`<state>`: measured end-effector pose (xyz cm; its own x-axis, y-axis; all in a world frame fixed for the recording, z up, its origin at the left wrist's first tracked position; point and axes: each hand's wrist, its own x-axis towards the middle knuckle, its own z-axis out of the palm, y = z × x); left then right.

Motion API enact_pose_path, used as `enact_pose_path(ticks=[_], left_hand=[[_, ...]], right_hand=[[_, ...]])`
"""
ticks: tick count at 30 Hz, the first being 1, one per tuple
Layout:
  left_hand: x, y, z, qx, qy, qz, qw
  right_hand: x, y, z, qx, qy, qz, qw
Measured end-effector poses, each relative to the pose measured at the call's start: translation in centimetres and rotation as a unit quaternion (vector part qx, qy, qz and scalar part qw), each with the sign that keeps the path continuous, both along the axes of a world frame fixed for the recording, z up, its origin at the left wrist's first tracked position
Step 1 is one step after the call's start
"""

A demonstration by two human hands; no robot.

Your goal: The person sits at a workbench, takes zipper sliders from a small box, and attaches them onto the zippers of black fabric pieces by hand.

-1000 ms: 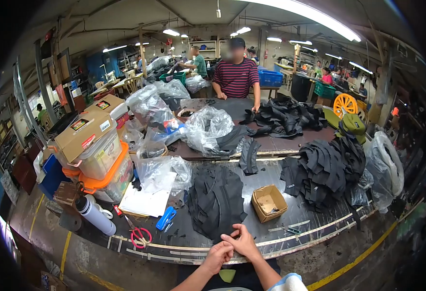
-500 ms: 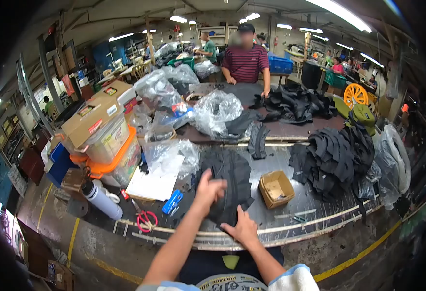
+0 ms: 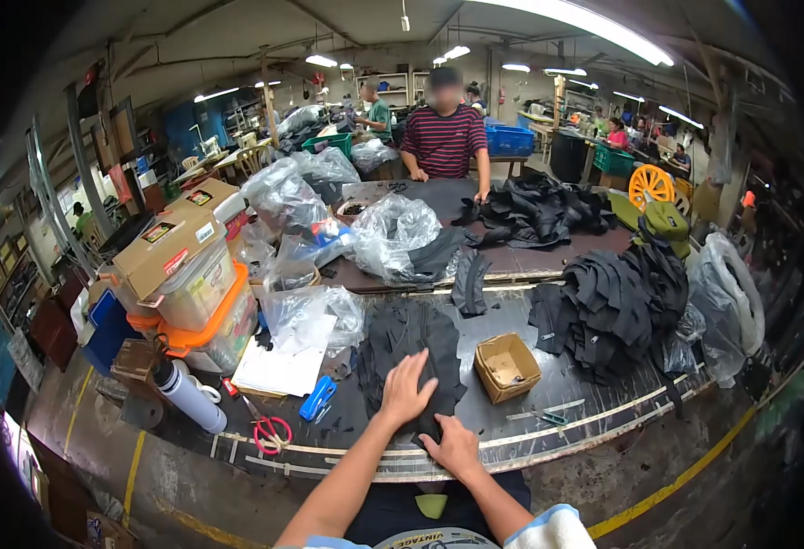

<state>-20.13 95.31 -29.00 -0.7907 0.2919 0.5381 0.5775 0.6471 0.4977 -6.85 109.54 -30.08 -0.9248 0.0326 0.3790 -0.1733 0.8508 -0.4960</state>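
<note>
A layered stack of black fabric pieces point(image 3: 399, 334) lies on the near table in front of me, with a zipper-like line along it. My left hand point(image 3: 408, 389) rests flat on its near part, fingers stretched out and pointing away from me. At the near end, my right hand point(image 3: 455, 446) has thumb and bent fingers around the black fabric; the other fingertips are hidden. Right of the stack stands an open cardboard box point(image 3: 508, 368) with small items inside. Beyond the stack lies a single black fabric strip point(image 3: 470, 284).
Pink-handled scissors point(image 3: 272, 435), a blue stapler point(image 3: 318, 399), white paper point(image 3: 283, 357) and a bottle point(image 3: 189, 395) lie or stand at left. A large black fabric pile point(image 3: 603, 306) is at right. Across the table stands a person in a striped shirt point(image 3: 445, 142).
My left hand has come down from above the fabric and now lies flat on it. My right hand's fingers have drawn closer together at the fabric's near end. The camera view has shifted slightly.
</note>
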Motion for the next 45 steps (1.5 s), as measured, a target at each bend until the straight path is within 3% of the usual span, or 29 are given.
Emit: enact_pose_path(ticks=[1, 7, 11, 12, 16, 17, 19, 21, 23, 28, 29, 31, 33, 36, 41, 45], left_hand=[[0.2, -0.2, -2.6, -0.049, 0.049, 0.008, 0.998], [2.3, -0.5, -2.2, -0.056, 0.043, 0.007, 0.997], [3.3, 0.0, -0.9, 0.097, 0.086, 0.045, 0.991], [3.6, -0.2, -0.4, 0.097, 0.087, 0.045, 0.990], [5.2, -1.9, 1.0, 0.057, -0.161, -0.002, 0.985], [5.8, -1.7, 1.2, 0.056, -0.165, -0.003, 0.985], [6.4, -0.2, 1.7, 0.221, -0.247, -0.050, 0.942], [6.5, 0.9, 2.2, 0.378, -0.319, -0.095, 0.864], [5.3, 1.2, 2.1, 0.479, -0.308, -0.073, 0.819], [1.9, 0.0, 5.7, 0.585, -0.272, -0.065, 0.762], [1.6, -0.4, 6.8, 0.584, -0.272, -0.065, 0.762], [1.7, -0.9, 8.8, 0.523, -0.237, -0.061, 0.817], [1.4, -0.6, 8.7, 0.560, -0.234, -0.075, 0.791], [1.2, -0.5, 8.5, 0.538, -0.209, -0.066, 0.814], [1.3, -0.4, 8.8, 0.570, -0.210, -0.052, 0.793], [-1.8, -2.5, 4.9, 0.560, -0.170, 0.020, 0.810]], right_hand=[[0.2, 0.3, -0.3, -0.011, 0.013, 0.012, 1.000], [0.2, 2.3, -1.7, -0.188, -0.031, 0.054, 0.980], [1.0, 2.3, -1.3, -0.380, 0.042, 0.032, 0.923], [0.9, 2.3, -1.1, -0.380, 0.044, 0.032, 0.924], [0.9, 2.1, -0.8, -0.357, 0.119, 0.000, 0.927], [1.2, 2.0, -0.7, -0.358, 0.116, -0.003, 0.927], [1.3, 1.9, -0.4, -0.311, 0.123, 0.042, 0.942], [1.4, 1.8, -0.1, -0.263, 0.130, 0.086, 0.952], [1.2, 1.7, -0.1, -0.255, 0.149, 0.096, 0.951], [1.3, 1.6, -0.1, -0.229, 0.199, 0.132, 0.944], [1.4, 1.5, -0.2, -0.228, 0.193, 0.134, 0.945], [1.6, 1.5, -0.2, -0.226, 0.180, 0.139, 0.947], [1.7, 1.4, -0.3, -0.228, 0.180, 0.143, 0.946], [1.9, 1.5, -0.5, -0.232, 0.179, 0.155, 0.943], [1.9, 1.5, -0.5, -0.239, 0.203, 0.149, 0.938], [2.0, 1.6, -1.3, -0.248, 0.200, 0.134, 0.938]])
